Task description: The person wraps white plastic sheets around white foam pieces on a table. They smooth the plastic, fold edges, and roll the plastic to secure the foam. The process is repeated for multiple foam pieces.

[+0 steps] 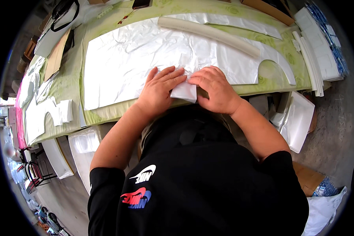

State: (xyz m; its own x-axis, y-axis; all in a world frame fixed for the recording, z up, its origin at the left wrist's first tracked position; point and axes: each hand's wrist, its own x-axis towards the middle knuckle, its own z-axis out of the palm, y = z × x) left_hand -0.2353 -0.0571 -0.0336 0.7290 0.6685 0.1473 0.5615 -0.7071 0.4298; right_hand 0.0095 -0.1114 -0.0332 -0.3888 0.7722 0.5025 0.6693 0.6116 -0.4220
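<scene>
A thin, shiny white plastic sheet (122, 59) lies crinkled across the table, with a curved cutout at its right end. In front of me, a small folded white plastic piece (184, 93) sits at the table's near edge, its corner reaching toward my body. My left hand (160, 89) rests flat on its left side, fingers stretched out and pointing away from me. From the other side my right hand (215, 87) grips the piece, fingers bent over its upper edge and thumb low at its right. The parts under my fingers are hidden.
A long white tube (208, 33) lies on the sheet. The table (92, 114) has a green patterned cover. Folded white pieces (63, 113) lie left, white rolled strips (308, 63) right. A dark phone-like object (141, 4) lies at the far edge. A white bin (299, 122) stands below right.
</scene>
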